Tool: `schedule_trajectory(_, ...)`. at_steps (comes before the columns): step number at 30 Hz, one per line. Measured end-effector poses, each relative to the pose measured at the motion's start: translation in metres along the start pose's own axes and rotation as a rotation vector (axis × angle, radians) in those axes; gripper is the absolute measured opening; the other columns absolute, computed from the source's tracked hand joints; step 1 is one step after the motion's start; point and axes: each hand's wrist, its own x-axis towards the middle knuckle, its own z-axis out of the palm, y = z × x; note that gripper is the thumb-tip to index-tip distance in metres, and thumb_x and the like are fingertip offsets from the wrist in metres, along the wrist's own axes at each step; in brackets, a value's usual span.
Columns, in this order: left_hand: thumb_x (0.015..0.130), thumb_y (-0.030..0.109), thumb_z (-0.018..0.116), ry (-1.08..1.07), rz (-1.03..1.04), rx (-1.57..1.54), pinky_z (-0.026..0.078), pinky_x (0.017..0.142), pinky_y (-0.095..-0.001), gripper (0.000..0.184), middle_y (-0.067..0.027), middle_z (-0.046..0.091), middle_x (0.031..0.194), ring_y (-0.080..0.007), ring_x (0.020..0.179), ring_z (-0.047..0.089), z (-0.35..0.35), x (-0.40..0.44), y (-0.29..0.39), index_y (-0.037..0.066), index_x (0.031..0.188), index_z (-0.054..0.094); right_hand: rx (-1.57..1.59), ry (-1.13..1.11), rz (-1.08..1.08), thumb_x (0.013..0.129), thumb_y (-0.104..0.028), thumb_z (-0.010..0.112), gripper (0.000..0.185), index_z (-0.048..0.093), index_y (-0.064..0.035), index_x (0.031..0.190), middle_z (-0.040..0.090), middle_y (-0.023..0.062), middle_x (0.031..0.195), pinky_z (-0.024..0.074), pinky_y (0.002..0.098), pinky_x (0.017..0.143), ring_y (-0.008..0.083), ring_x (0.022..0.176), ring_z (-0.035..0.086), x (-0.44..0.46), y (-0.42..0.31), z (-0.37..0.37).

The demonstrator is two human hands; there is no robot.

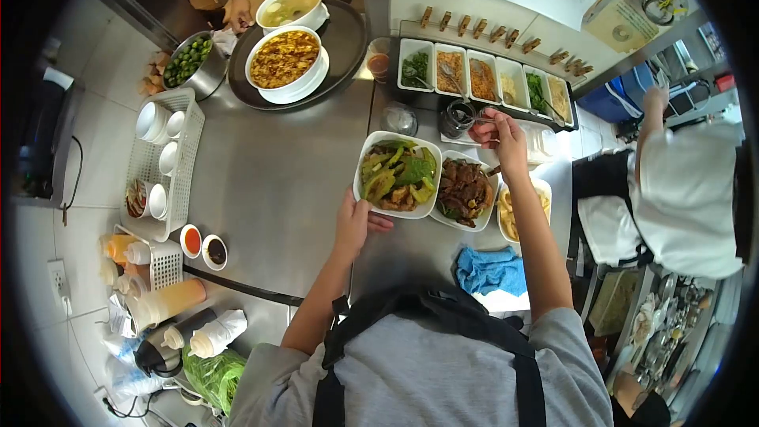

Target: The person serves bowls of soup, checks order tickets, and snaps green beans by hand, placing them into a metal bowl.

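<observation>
1. One steel counter (261,178) runs across in front of me; a dark round tray (345,33) bearing two soup bowls sits at its far left.
2. Black topping rack (431,95) at the far edge, beyond both my hands, with white tubs of chopped greens and other garnishes.
3. White square bowl (358,177) of green peppers (399,174), centre, in front of me. Nearly equal sides, so no clear long axis. Left hand nearer: it meets the near-left corner.
4. Dish of dark sliced meat (465,188) just right of the bowl.
5. Left hand (353,220): partly closed on the bowl, thumb at the side, fingers passing beneath. Whether it bears the full weight, cannot tell.
6. Right hand (500,136): fingers pinched around a thin utensil (479,119), little gap between them.
7. Dark glass jar (456,121): just left of the right hand, beyond the bowl and to its right. Key relation: the utensil lies roughly crosswise, pointing left toward the jar; its tip is not discernible.
</observation>
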Motion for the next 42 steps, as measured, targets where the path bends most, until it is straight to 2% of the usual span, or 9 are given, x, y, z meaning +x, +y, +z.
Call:
schedule_trajectory(13, 0.09, 0.009, 0.033, -0.086, 0.029, 0.048, 0.059, 0.056, -0.0325, 0.039, -0.0214, 0.065, 0.083, -0.0246, 0.062, 0.068, 0.023, 0.038, 0.02, 0.0, 0.128, 0.035, 0.282, 0.142, 0.059, 0.102, -0.023, 0.043, 0.032, 0.056, -0.0012, 0.121, 0.064, 0.0053, 0.083, 0.0469, 0.0246, 0.066, 0.0103, 0.069, 0.054, -0.022, 0.008, -0.017)
schedule_trajectory(21, 0.091, 0.008, 0.033, -0.074, 0.055, 0.056, 0.059, 0.056, -0.0329, 0.038, -0.0216, 0.065, 0.084, -0.0252, 0.062, 0.068, 0.032, 0.038, 0.021, -0.001, 0.127, 0.035, 0.246, 0.03, -0.028, 0.102, -0.026, 0.044, 0.031, 0.057, -0.001, 0.117, 0.063, 0.0049, 0.082, 0.0451, 0.0239, 0.067, 0.0107, 0.067, 0.053, -0.082, -0.039, 0.001)
schedule_trajectory(24, 0.091, 0.008, 0.033, -0.075, 0.068, 0.055, 0.059, 0.056, -0.033, 0.038, -0.0215, 0.065, 0.083, -0.0252, 0.062, 0.068, 0.034, 0.032, 0.023, -0.001, 0.127, 0.035, -0.022, -0.053, -0.161, 0.103, -0.025, 0.042, 0.03, 0.059, -0.002, 0.114, 0.065, 0.0046, 0.081, 0.0459, 0.024, 0.069, 0.0116, 0.068, 0.056, -0.109, -0.048, 0.019)
schedule_trajectory(25, 0.09, 0.008, 0.033, -0.076, 0.075, 0.056, 0.059, 0.055, -0.033, 0.038, -0.0214, 0.065, 0.083, -0.0252, 0.062, 0.068, 0.035, 0.031, 0.024, -0.001, 0.127, 0.035, -0.295, -0.05, -0.233, 0.102, -0.017, 0.044, 0.024, 0.061, -0.0017, 0.109, 0.067, 0.0069, 0.082, 0.0476, 0.0257, 0.072, 0.0144, 0.072, 0.06, -0.118, -0.058, 0.026)
schedule_trajectory(29, 0.09, 0.008, 0.034, -0.096, 0.089, 0.06, 0.059, 0.055, -0.033, 0.038, -0.0215, 0.065, 0.083, -0.0253, 0.062, 0.068, 0.033, 0.025, 0.027, -0.001, 0.127, 0.036, -0.656, -0.098, -0.672, 0.096, -0.002, 0.047, 0.017, 0.062, 0.0003, 0.105, 0.068, 0.0125, 0.083, 0.0495, 0.0285, 0.074, 0.0191, 0.073, 0.064, -0.133, -0.06, 0.027)
schedule_trajectory(32, 0.089, 0.008, 0.034, -0.082, 0.084, 0.037, 0.059, 0.054, -0.0331, 0.039, -0.0214, 0.065, 0.083, -0.0254, 0.061, 0.068, 0.033, 0.02, 0.025, -0.001, 0.127, 0.036, -0.601, -0.075, -0.461, 0.099, -0.009, 0.046, 0.019, 0.061, -0.0005, 0.107, 0.068, 0.0103, 0.084, 0.0492, 0.0276, 0.074, 0.0176, 0.072, 0.063, -0.135, -0.065, 0.033)
schedule_trajectory(35, 0.089, 0.008, 0.034, -0.07, 0.094, 0.027, 0.059, 0.054, -0.0334, 0.038, -0.0214, 0.065, 0.083, -0.0257, 0.061, 0.068, 0.031, 0.016, 0.025, -0.001, 0.126, 0.036, 0.07, -0.006, -0.161, 0.101, -0.019, 0.045, 0.025, 0.059, -0.0003, 0.111, 0.068, 0.0089, 0.085, 0.0485, 0.0263, 0.071, 0.015, 0.069, 0.06, -0.121, -0.045, 0.024)
schedule_trajectory(38, 0.089, 0.008, 0.034, -0.037, 0.101, 0.012, 0.059, 0.054, -0.0336, 0.037, -0.0213, 0.065, 0.084, -0.026, 0.061, 0.068, 0.026, 0.006, 0.019, 0.0, 0.125, 0.037, 0.308, 0.098, -0.092, 0.103, -0.026, 0.043, 0.032, 0.056, 0.0004, 0.115, 0.067, 0.0086, 0.085, 0.0471, 0.0246, 0.068, 0.0114, 0.066, 0.057, -0.098, -0.041, 0.012)
schedule_trajectory(42, 0.089, 0.008, 0.035, 0.028, 0.087, -0.008, 0.06, 0.055, -0.0342, 0.039, -0.0215, 0.065, 0.087, -0.0268, 0.061, 0.068, 0.002, -0.025, 0.002, 0.001, 0.127, 0.036, -0.134, 0.036, -0.357, 0.102, -0.025, 0.045, 0.03, 0.06, 0.0008, 0.108, 0.066, 0.0062, 0.079, 0.0479, 0.0275, 0.063, 0.0102, 0.066, 0.057, -0.052, -0.039, -0.007)
